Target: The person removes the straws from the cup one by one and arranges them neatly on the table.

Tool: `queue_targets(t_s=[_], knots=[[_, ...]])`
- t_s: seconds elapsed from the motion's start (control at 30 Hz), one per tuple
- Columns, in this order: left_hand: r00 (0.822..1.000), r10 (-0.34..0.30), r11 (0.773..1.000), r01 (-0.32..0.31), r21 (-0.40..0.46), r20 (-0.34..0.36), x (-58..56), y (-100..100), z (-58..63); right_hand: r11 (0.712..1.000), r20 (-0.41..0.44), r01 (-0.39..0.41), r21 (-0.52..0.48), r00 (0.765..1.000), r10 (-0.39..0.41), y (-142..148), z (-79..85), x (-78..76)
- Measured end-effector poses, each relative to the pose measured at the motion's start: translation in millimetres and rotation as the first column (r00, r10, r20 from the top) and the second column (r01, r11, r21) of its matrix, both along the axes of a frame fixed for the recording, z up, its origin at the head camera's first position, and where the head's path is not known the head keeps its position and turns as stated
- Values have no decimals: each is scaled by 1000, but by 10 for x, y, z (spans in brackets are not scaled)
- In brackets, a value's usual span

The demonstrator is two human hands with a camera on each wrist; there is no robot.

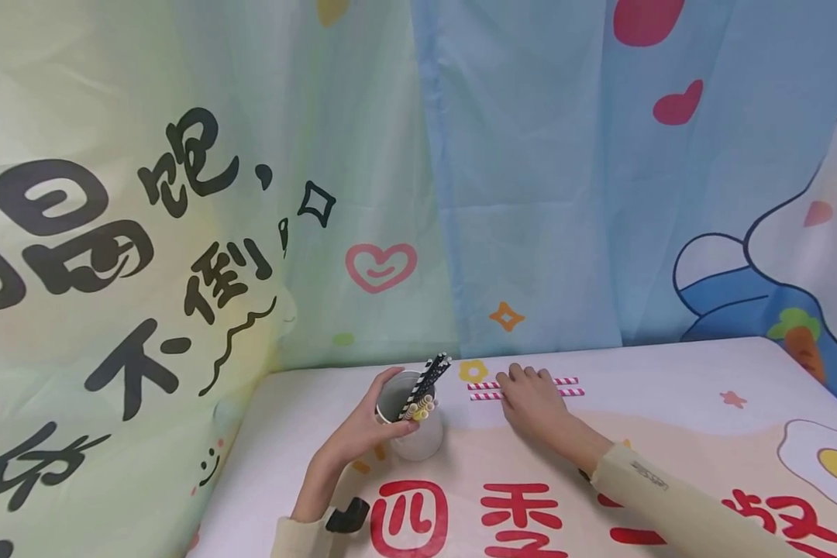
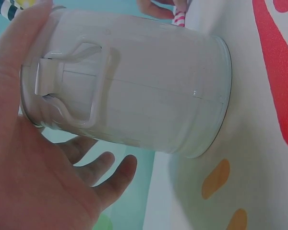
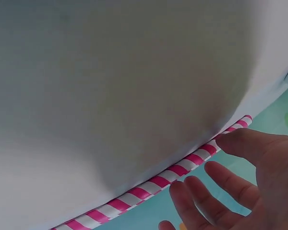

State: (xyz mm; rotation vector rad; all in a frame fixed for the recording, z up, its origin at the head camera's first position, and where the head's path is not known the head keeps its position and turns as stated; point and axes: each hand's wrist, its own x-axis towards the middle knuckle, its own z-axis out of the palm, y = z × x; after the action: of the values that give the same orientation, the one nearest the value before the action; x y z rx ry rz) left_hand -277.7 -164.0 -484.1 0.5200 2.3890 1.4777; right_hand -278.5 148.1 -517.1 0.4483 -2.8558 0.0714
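My left hand (image 1: pixel 354 428) grips a white canister (image 1: pixel 420 445) near its top, thumb at the front rim and fingers around the far side. The canister stands upright on the table, and in the left wrist view a wire clasp (image 2: pixel 98 86) shows on its wall. Black-and-white paper straws (image 1: pixel 431 373) and yellowish striped paper straws (image 1: pixel 421 408) lean together inside it. To the right, two pink-and-white striped paper straws (image 1: pixel 484 396) lie side by side, with my right hand (image 1: pixel 535 401) over their middle. The right wrist view has the thumb touching a striped straw (image 3: pixel 158 182), other fingers spread loosely beside it.
A printed cloth with red characters (image 1: pixel 408 518) and a fried-egg picture (image 1: pixel 833 461) covers the table (image 1: pixel 676 380). Patterned curtains (image 1: pixel 530 194) hang close behind the table's far edge and along its left side.
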Motion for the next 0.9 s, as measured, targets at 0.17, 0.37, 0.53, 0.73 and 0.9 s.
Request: queue_targets(t_s=[0.17,0.37,0.53,0.73,0.9], knots=[[1000,3,1000,-3,-1,-4,20,-2,-2,999,6,2,-44,1000,-2,36,-10,27],[1000,6,1000,-6,-3,-10,20,4,-2,997,22,14,-74,1000,-12,31,25,40],[1000,5,1000,-5,4,-13,1,7,-1,997,41,13,-78,999,-10,-6,59,55],[1000,1,1000,-1,6,-10,-10,2,-18,997,53,25,-66,998,-21,-65,125,73],[1000,7,1000,-7,8,0,7,0,-9,999,52,17,-41,999,-15,-113,170,103]])
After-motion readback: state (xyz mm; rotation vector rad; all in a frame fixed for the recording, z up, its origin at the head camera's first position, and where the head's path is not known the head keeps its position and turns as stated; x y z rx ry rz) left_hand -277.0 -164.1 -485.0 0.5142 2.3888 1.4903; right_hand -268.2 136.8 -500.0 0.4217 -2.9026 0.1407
